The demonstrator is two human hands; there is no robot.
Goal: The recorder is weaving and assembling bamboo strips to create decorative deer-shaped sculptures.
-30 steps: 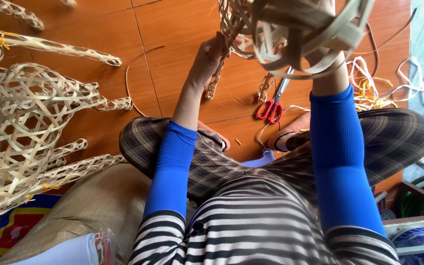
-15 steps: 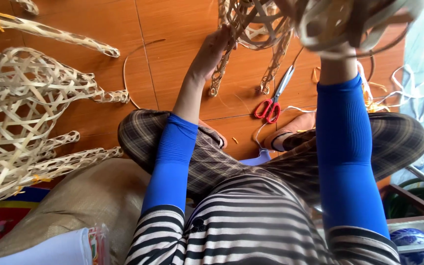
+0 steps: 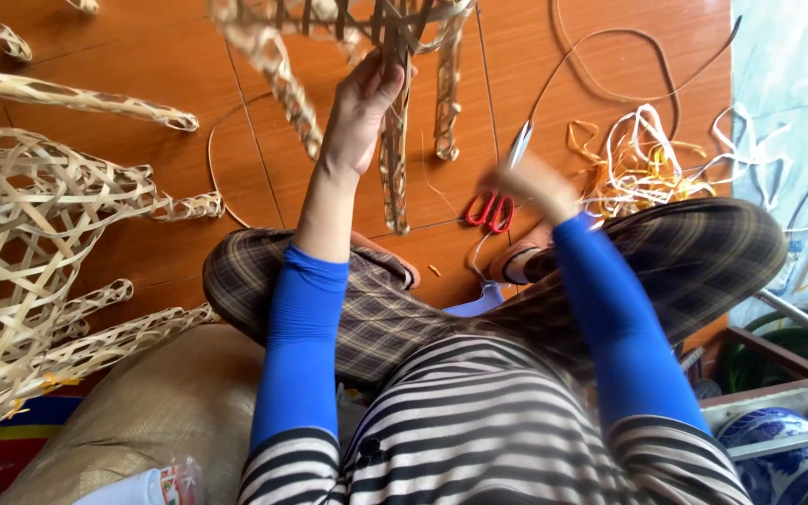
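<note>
The person sits cross-legged on a floor of glossy orange-brown tiles (image 3: 170, 56), whose thin grout lines run away from the knees. Taking the red-handled scissors (image 3: 497, 192) lying on those tiles as the landmark: the left hand (image 3: 359, 110) is up and to the left of them, its fingers closed around a strip of the woven bamboo frame (image 3: 395, 122), which hangs down from the top edge of the view with several open-weave legs dangling, one ending just left of the scissors' handles. The right hand (image 3: 537, 184) is just right of the scissors and blurred, so I cannot tell whether its fingers are open or closed, nor whether they touch the blades. Further right of the scissors a tangle of white and orange strips (image 3: 638, 164) lies on the tiles, and a long dark strip (image 3: 610, 56) curves above it. Beyond that tangle the tiles give way to a pale blue-green surface (image 3: 787, 93). Far left of the scissors stands a large pale woven piece (image 3: 21, 271) with the same lattice weave, next to a tan sack (image 3: 161, 411). Below and right of the scissors, past the plaid knee, a blue-and-white ceramic pot (image 3: 787, 463) sits by a wooden frame (image 3: 778, 360).
</note>
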